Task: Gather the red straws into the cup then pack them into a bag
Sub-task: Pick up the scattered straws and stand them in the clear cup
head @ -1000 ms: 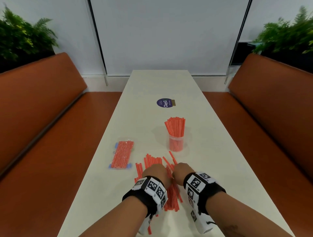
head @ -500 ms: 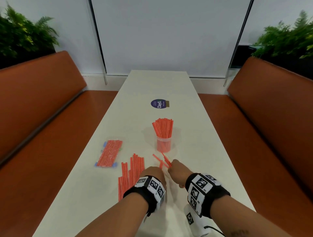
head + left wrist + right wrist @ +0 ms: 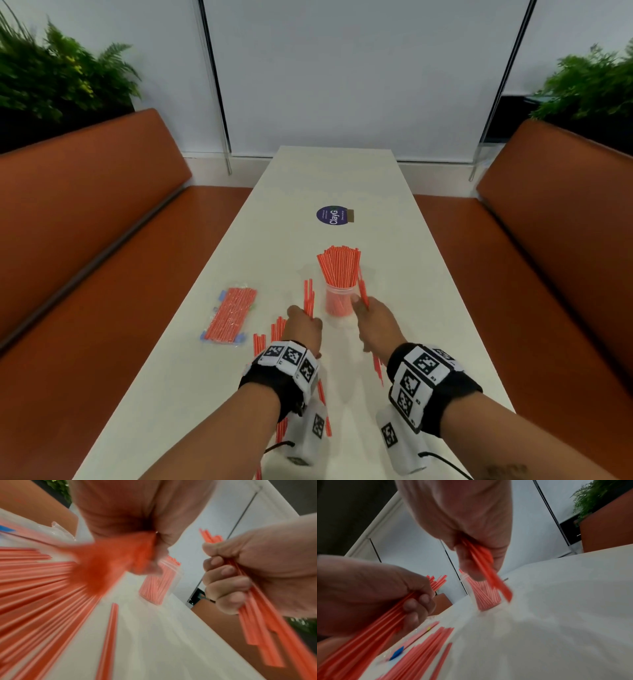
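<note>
Just beside the clear cup (image 3: pixel 338 301), which stands on the white worktop (image 3: pixel 404 274) packed with upright red straws (image 3: pixel 339 265), both hands grip straw bundles. The left hand (image 3: pixel 303 325), left of the cup, has its fingers (image 3: pixel 419 601) curled round a handful (image 3: pixel 309 296). The right hand (image 3: pixel 373 323), right of the cup, clasps a thinner bunch (image 3: pixel 363 291). Loose straws (image 3: pixel 274 334) lie nearer than the cup, and a filled bag (image 3: pixel 230 315) lies further left.

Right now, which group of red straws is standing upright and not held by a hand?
The straws in the clear cup: they stand upright. The others lie loose on the table, lie sealed in the bag, or are gripped by the hands.
</note>
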`<state>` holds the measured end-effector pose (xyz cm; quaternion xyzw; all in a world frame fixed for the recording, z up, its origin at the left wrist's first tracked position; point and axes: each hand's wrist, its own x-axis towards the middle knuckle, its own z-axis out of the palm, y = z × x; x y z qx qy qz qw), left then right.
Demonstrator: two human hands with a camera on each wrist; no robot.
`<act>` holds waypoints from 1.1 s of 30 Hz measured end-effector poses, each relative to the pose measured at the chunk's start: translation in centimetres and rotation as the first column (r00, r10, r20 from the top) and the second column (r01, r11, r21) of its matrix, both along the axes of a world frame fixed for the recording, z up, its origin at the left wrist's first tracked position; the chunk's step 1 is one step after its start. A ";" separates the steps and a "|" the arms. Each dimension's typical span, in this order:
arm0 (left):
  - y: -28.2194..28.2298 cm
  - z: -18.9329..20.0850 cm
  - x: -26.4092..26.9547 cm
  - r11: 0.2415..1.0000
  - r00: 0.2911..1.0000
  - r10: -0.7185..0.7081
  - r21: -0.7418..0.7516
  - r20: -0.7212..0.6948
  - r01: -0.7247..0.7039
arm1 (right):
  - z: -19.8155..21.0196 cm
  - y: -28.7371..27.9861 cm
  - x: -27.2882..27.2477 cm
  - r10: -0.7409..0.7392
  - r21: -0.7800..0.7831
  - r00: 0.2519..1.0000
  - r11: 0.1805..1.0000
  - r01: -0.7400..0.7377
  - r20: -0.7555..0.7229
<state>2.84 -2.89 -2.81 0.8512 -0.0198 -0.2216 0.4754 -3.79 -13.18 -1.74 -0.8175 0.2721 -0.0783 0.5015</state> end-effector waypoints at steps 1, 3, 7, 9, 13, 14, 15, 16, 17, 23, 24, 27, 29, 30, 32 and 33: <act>0.1 0.1 0.4 1.000 0.999 0.013 -0.003 0.048 -0.013 | 0.6 -0.2 0.4 -0.028 -0.009 0.999 1.000 0.028 0.042; 0.2 0.4 1.3 0.999 0.995 0.019 -0.047 0.095 -0.015 | 1.9 -0.7 1.3 -0.087 -0.049 0.989 0.994 0.093 0.119; 0.3 0.8 2.5 0.986 0.998 0.006 -0.165 0.068 0.005 | 4.9 -1.7 3.5 -0.198 -0.020 0.930 0.976 0.215 0.311; 0.2 0.6 2.7 0.968 0.999 0.029 -0.249 0.019 -0.024 | 5.6 -2.5 5.3 -0.246 0.013 0.897 0.966 0.260 0.367; -0.3 0.4 2.6 0.929 0.999 0.032 -0.370 0.002 -0.029 | 4.8 -3.4 8.2 -0.254 -0.024 0.890 0.959 0.283 0.379; -0.3 0.6 2.5 0.921 1.000 0.025 -0.389 0.018 -0.016 | 4.2 -3.6 8.6 -0.231 -0.049 0.907 0.963 0.264 0.351; -0.2 0.9 2.4 0.913 0.999 0.021 -0.409 0.032 -0.006 | 3.7 -3.8 8.8 -0.199 -0.083 0.931 0.969 0.234 0.305; -0.1 1.0 2.5 0.904 0.999 0.017 -0.426 0.040 0.001 | 3.2 -4.0 9.0 -0.152 -0.137 0.962 0.973 0.186 0.225; 0.0 1.1 2.6 0.898 0.999 0.013 -0.441 0.042 0.006 | 2.6 -4.1 9.0 -0.097 -0.207 0.988 0.971 0.121 0.120; 0.4 1.3 3.4 0.884 0.997 0.057 -0.467 0.060 -0.022 | 1.5 -4.2 8.4 -0.084 -0.407 0.989 0.913 0.026 -0.126; 0.3 1.3 3.4 0.880 0.996 0.063 -0.475 0.062 -0.026 | 1.5 -4.0 8.1 -0.100 -0.410 0.989 0.911 0.045 -0.113; -0.4 1.9 3.4 0.871 0.992 0.070 -0.492 0.105 -0.009 | 1.1 -3.3 7.0 -0.127 -0.449 0.988 0.890 0.076 -0.085; -1.1 2.7 3.8 0.870 0.988 0.065 -0.492 0.143 0.014 | 0.4 -2.8 6.0 -0.133 -0.527 0.991 0.844 0.097 -0.031; -1.5 3.1 3.9 0.865 0.986 0.062 -0.501 0.158 0.026 | 0.0 -2.6 5.5 -0.124 -0.547 0.992 0.831 0.098 -0.010; -2.5 4.0 4.1 0.848 0.980 0.067 -0.528 0.185 0.041 | -1.0 -2.2 4.4 -0.079 -0.534 0.996 0.842 0.082 0.028; -3.0 4.5 4.2 0.839 0.976 0.075 -0.541 0.206 0.050 | -1.5 -2.0 3.9 -0.054 -0.516 0.997 0.853 0.074 0.055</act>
